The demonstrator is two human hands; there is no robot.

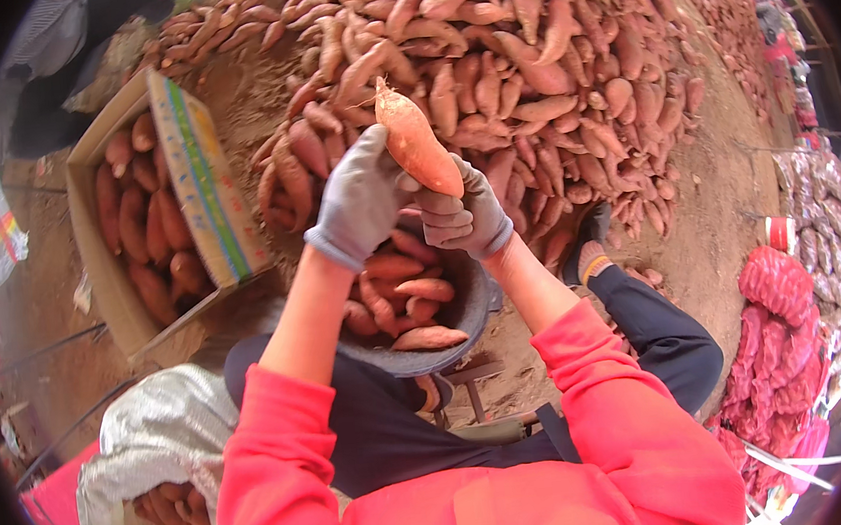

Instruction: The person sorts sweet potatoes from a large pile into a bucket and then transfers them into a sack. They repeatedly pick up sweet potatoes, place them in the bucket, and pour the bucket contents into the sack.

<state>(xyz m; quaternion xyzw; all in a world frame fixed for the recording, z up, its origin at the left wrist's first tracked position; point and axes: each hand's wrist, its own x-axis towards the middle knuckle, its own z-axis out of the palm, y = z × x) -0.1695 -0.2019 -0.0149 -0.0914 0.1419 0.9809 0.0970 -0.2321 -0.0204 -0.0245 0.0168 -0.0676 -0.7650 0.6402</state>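
Both my hands, in grey gloves, hold one sweet potato (416, 141) up in front of me, its pointed, rooty end uppermost. My left hand (366, 196) grips its left side, and my right hand (465, 210) has its lower right end. Below them, between my knees, is a dark round tub (471, 325) with several sweet potatoes in it, partly hidden by my hands and left forearm. A large heap of sweet potatoes (480, 85) lies on the soil beyond. To the left stands an open cardboard box (104, 290) with more sweet potatoes inside.
A white woven sack (160, 416) holding sweet potatoes stands at the lower left. Red mesh bags (774, 359) and filled bags (820, 205) lie at the right. Another person's dark-clad leg (51, 115) shows at the upper left, near the box.
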